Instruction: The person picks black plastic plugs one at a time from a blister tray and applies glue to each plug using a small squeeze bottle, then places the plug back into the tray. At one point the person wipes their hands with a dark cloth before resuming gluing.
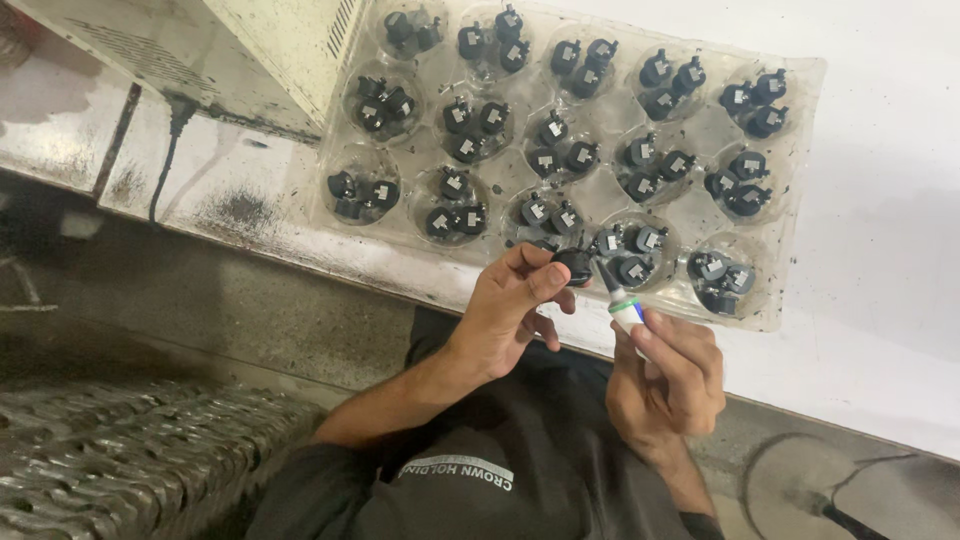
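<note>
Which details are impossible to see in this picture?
- Head view: the left hand covers most of the small black part.
- Head view: the right hand hides the white tube below its green band.
- Head view: the top edge of the frame cuts off the clear tray.

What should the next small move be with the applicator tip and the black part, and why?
Probably ease the small tube in the right hand a touch closer, so its dark nozzle meets the small black part pinched in the left hand. The tip already points at it, just above the clear tray.
</note>
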A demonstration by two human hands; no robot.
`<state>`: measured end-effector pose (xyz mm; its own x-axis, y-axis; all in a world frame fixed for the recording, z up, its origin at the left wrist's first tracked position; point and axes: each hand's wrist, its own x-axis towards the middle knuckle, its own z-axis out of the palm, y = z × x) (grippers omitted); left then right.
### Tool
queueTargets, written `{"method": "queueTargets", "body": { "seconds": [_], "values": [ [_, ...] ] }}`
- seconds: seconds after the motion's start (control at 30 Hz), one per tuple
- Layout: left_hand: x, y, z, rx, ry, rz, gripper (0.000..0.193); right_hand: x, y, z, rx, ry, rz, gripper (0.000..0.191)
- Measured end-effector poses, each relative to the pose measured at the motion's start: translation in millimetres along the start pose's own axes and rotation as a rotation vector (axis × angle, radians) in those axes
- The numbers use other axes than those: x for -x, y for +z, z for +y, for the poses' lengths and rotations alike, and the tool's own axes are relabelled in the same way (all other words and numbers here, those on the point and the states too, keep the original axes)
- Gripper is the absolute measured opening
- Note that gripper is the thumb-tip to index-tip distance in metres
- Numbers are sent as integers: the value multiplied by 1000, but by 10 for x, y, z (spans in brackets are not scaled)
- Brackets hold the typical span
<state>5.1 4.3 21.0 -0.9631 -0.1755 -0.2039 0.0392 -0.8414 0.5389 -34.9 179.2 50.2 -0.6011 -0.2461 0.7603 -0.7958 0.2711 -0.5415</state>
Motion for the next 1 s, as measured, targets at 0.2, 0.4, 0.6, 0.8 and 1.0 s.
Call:
{"method": "queueTargets", "body": {
  "seconds": [0.2, 0.4, 0.6, 0.8, 1.0],
  "values": [
    [17, -27, -40, 12, -7, 4, 32, -59, 79, 4, -5, -7, 3, 36],
    [13, -40, -49, 30, 5, 3, 31, -62, 64, 1, -10, 6, -22, 36],
    [9, -12, -33, 12, 6, 9, 31, -65, 67, -2, 3, 0, -20, 36],
    [20, 6, -20, 1, 16, 7, 31, -68, 61, 4, -18, 7, -35, 35],
    [15, 11, -2, 5, 10, -1, 28, -56, 68, -1, -26, 23, -23, 33]
  ]
}}
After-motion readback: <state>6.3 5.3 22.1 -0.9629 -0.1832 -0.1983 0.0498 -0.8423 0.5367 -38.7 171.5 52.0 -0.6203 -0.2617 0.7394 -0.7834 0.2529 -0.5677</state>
